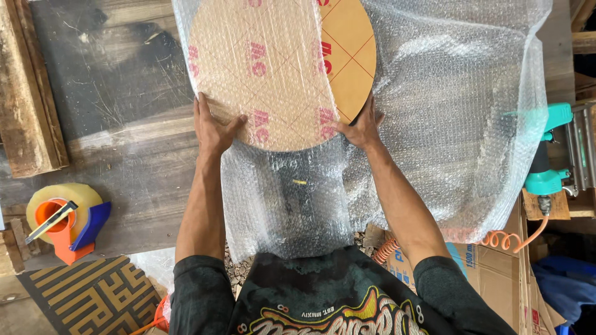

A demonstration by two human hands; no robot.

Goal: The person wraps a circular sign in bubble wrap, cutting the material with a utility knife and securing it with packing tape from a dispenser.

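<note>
A round brown disc [282, 68] with red print and thin red lines lies on a worn wooden table [118, 124]. A clear bubble wrap sheet [453, 124] is under it and folded over its left part. My left hand [213, 129] presses on the wrap at the disc's lower left edge. At the lower right edge, my right hand [360, 127] grips the disc rim where the wrap's fold ends. Both hands hold the wrap against the disc.
A tape dispenser [62, 220] with an orange and blue handle and a yellowish roll sits at the table's left front. A teal air tool [549, 167] with a coiled orange hose [506, 239] lies at the right. Cardboard [496, 273] leans below it. A wooden beam [28, 93] lies at far left.
</note>
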